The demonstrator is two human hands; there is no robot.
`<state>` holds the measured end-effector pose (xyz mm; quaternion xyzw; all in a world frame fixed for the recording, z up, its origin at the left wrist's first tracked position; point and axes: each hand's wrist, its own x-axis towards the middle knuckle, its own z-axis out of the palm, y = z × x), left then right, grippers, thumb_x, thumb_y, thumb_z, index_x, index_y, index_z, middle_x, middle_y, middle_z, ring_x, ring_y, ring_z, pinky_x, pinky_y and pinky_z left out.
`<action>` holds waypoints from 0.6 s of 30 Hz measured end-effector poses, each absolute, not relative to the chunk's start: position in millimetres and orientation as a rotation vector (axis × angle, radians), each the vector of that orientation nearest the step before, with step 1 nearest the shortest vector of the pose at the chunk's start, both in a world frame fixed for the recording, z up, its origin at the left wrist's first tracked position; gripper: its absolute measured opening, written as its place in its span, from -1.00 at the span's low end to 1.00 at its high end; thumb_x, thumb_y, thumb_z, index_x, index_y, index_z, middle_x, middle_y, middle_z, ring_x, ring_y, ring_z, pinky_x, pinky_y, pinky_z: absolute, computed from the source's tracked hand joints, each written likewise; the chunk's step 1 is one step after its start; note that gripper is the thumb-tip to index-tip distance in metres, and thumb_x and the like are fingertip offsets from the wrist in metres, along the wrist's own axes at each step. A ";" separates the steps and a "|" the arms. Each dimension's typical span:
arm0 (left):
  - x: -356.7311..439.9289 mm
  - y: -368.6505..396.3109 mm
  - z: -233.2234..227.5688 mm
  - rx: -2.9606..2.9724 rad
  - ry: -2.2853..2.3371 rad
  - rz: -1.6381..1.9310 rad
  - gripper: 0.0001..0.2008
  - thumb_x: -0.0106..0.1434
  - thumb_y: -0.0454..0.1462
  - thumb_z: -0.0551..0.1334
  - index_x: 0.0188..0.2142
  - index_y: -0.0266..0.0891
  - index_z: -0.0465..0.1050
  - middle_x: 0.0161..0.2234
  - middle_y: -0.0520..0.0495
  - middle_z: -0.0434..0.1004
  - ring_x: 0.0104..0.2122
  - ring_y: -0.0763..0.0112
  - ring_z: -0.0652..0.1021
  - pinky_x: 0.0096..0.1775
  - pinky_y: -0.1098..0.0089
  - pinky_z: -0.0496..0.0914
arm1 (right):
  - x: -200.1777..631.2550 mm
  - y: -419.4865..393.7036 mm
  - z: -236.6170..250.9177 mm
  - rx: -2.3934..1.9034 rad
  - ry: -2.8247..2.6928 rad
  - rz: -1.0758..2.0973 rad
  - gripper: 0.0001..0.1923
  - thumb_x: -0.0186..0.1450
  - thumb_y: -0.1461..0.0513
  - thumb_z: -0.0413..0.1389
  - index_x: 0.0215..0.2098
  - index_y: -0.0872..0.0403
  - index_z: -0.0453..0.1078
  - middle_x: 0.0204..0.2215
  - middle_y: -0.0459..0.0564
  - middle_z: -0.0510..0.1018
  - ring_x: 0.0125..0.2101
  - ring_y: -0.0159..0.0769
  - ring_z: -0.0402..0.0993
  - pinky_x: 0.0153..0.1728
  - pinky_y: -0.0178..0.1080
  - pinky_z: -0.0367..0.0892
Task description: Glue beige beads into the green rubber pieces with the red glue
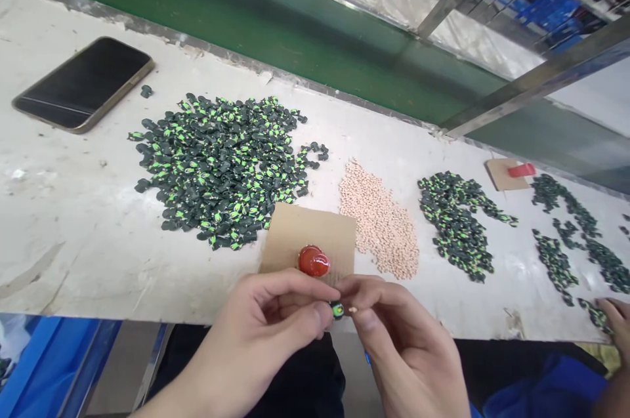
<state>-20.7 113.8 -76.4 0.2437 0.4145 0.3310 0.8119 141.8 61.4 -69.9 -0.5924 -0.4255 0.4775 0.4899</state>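
Note:
Between the thumb and fingertips of my left hand (270, 329) is a small black-and-green piece (336, 310). My right hand (406, 339) pinches a tiny beige bead (353, 310) close beside that piece. Both hands are at the front edge of the table, with their fingertips almost meeting. Just beyond them lies a square of brown cardboard (285, 231), bearing a glossy red-orange blob (314, 261). A large heap of similar black-and-green pieces (221, 168) spreads behind it to the left. To the right of the cardboard is a pile of beige beads (378, 218).
A phone (83, 84) lies at the far left. More black-and-green pieces (457, 224) are at the right, near another cardboard square (498, 175) with a red object (522, 170). Another person's hand (617, 326) touches pieces at the right edge. A green strip (197, 24) runs behind the table.

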 end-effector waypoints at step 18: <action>-21.5 113.3 -70.0 0.613 0.962 0.716 -0.95 0.03 -0.30 0.52 -0.46 -0.10 0.75 -0.57 0.06 0.57 -0.53 0.55 0.50 -0.42 0.64 0.41 | 150.2 74.5 -61.8 -1.413 -1.260 1.211 -0.80 0.35 0.37 0.24 -0.31 -0.08 0.60 -0.36 -0.13 0.66 -0.36 -0.39 0.63 -0.32 -0.44 0.58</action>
